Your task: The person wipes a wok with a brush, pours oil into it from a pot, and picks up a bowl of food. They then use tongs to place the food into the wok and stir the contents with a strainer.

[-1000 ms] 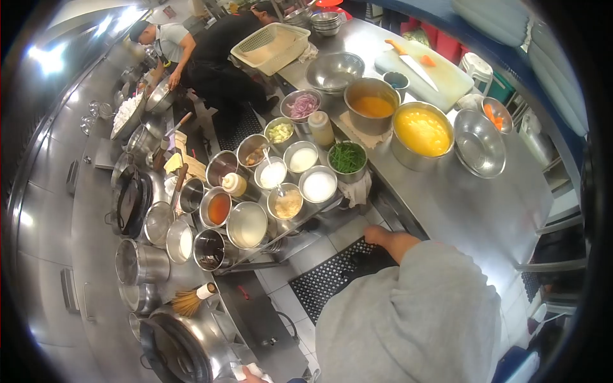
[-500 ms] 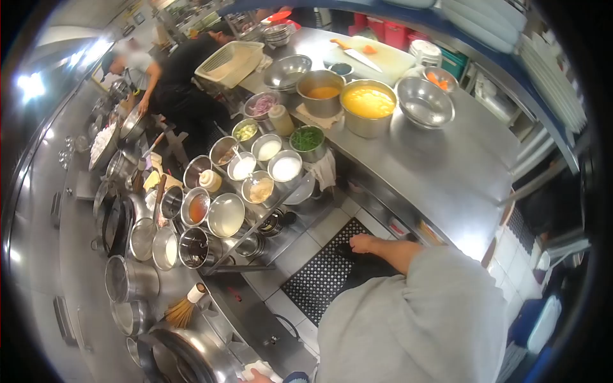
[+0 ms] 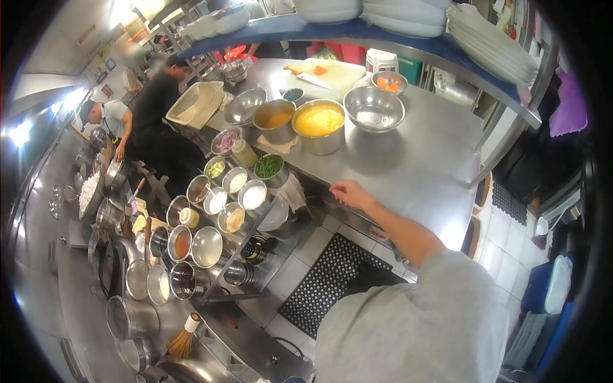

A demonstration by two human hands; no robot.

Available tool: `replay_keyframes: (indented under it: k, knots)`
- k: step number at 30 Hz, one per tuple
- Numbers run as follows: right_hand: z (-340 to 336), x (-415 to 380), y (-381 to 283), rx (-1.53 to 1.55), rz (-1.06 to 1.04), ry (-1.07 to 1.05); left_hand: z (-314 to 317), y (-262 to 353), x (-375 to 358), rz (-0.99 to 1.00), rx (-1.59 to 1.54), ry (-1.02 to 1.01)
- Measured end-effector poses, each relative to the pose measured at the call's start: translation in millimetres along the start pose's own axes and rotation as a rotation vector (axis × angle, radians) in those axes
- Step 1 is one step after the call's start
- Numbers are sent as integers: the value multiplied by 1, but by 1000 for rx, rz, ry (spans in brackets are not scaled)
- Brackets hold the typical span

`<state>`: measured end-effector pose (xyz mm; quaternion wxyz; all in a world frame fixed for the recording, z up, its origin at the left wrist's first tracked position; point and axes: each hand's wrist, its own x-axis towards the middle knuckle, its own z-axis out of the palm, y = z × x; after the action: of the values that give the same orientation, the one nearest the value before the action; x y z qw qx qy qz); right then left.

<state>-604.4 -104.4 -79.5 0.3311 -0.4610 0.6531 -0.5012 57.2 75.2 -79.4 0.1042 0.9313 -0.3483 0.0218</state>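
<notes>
My right hand (image 3: 350, 194) reaches out bare over the near edge of the steel table (image 3: 434, 153). Its fingers are loosely bent and a little apart, with nothing visible in them. Left of it stands a metal container of chopped green herbs (image 3: 269, 165), with a light cloth (image 3: 292, 192) hanging below. Beyond the hand are a pot of yellow food (image 3: 318, 122), a pot of orange-brown food (image 3: 275, 119) and a steel bowl (image 3: 374, 110). My left hand is out of view.
Several metal containers of sauces and fillings, including a white sauce (image 3: 253, 193), crowd the left side. A knife (image 3: 314, 80) lies on a cutting board (image 3: 341, 75). Stacked plates (image 3: 491, 45) fill the overhead shelf. Two people work at the far left. A perforated mat (image 3: 325, 274) covers floor tiles.
My right hand has risen from low over the floor mat to the table's edge. My left hand, earlier at the bottom with a white cloth, has left the view. The camera view has shifted.
</notes>
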Motion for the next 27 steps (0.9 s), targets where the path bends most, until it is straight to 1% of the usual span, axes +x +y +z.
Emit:
replay_keyframes:
  k: [3, 4, 5, 6, 7, 8, 9, 10, 12, 15, 18, 19, 22, 24, 27]
  knots:
    - [-22, 28, 11, -21, 31, 125, -27, 45, -27, 59, 210, 118]
    - [-27, 33, 29, -77, 29, 204, -34, 64, -38, 92, 236, 115]
    - [-29, 35, 47, -134, 28, 281, -34, 83, -49, 198, 191, 104]
    - [-32, 35, 61, -191, 26, 353, -36, 100, -61, 278, 161, 44]
    - [-30, 35, 64, -256, -40, 428, -25, 122, -69, 461, -103, 64]
    - [-24, 36, 67, -319, -107, 501, -14, 144, -77, 654, -351, 40]
    - [-18, 36, 69, -380, -173, 570, -14, 166, -93, 738, -424, -149]
    - [-15, 33, 67, -370, -141, 538, -16, 186, -111, 815, -498, -340]
    - [-16, 26, 53, -351, -84, 476, -16, 215, -134, 823, -392, -813]
    - [-20, 27, 55, -335, -97, 394, -8, 251, -160, 794, -135, -1045]
    - [-21, 28, 57, -275, -190, 389, -2, 269, -170, 857, -213, -918]
    - [-21, 28, 57, -256, -178, 385, 6, 271, -167, 912, -195, -882]
    - [-20, 25, 53, -218, -146, 367, 8, 280, -165, 924, -168, -852]
    - [-22, 25, 51, -220, -131, 346, 11, 288, -166, 918, -107, -898]
    - [-18, 28, 68, -199, -193, 371, 35, 285, -159, 934, -55, -985]
